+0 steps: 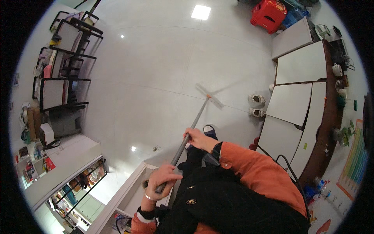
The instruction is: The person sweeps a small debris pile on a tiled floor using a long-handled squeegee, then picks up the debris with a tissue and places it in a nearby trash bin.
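Observation:
A long grey pole (196, 119) runs from below my chest up to a blurred flat mop head (214, 100) on the pale tiled floor, with an orange joint between them. My right hand (198, 138) grips the pole around its middle. Near the pole's lower end, my left hand (163, 182) is wrapped around it, with a bracelet on the wrist. Both sleeves are orange, with dark cuffs. A dark slipper (209, 131) on a foot shows just beyond my right hand.
White shoes (257, 112) stand by white cabinets (287, 99) on the right. A red plastic stool (268, 16) is at the upper right. Black-framed shelves (65, 79) line the left. An open-topped white shelf unit (137, 190) lies close to my left hand. Small debris (156, 148) lies on the floor.

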`<control>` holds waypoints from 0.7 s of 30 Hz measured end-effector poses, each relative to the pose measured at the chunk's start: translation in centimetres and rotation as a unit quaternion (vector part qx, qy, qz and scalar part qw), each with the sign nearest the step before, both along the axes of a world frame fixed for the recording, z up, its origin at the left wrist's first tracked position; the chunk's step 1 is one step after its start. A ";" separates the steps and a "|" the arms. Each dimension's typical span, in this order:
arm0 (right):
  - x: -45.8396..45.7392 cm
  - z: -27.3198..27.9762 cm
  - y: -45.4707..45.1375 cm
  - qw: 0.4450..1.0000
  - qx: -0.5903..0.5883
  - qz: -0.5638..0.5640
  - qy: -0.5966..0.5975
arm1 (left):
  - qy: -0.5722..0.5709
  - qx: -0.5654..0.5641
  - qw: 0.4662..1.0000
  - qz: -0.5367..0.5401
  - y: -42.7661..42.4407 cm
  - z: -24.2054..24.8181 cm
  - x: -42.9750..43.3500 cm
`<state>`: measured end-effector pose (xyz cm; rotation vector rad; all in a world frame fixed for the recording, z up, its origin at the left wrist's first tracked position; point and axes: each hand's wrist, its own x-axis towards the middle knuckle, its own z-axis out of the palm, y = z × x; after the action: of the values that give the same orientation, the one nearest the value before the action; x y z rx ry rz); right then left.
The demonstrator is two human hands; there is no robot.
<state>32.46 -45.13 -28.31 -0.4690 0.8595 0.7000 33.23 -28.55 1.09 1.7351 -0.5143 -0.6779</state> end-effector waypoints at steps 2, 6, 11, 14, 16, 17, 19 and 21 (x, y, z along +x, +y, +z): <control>-0.6 0.8 3.6 0.999 0.001 0.051 0.018 | -0.010 0.021 0.999 0.027 2.0 0.8 -2.0; -2.8 1.9 11.1 0.990 0.016 0.132 0.039 | -0.067 0.078 0.986 0.132 5.8 2.5 -5.9; -6.1 2.8 17.8 0.982 0.085 0.165 0.024 | -0.096 0.096 0.980 0.145 9.7 4.3 -8.0; -6.8 3.5 19.3 0.974 0.081 0.208 0.036 | -0.104 0.096 0.982 0.124 10.4 4.8 -8.4; -7.0 4.3 19.7 0.973 0.091 0.211 0.036 | -0.105 0.088 0.987 0.089 10.7 5.0 -8.6; -6.9 4.7 19.6 0.972 0.094 0.214 0.015 | -0.129 0.078 0.985 0.085 10.8 5.1 -8.8; -6.4 5.3 19.1 0.970 0.114 0.212 -0.033 | -0.148 0.086 0.982 0.079 11.1 5.1 -9.1; -5.2 5.3 18.7 0.976 0.089 0.192 -0.052 | -0.165 0.076 0.975 0.124 11.4 4.4 -9.4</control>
<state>27.30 -26.42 -23.01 -0.5105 0.6046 1.0889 23.80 -17.19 5.51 2.0299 -0.4688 -0.2560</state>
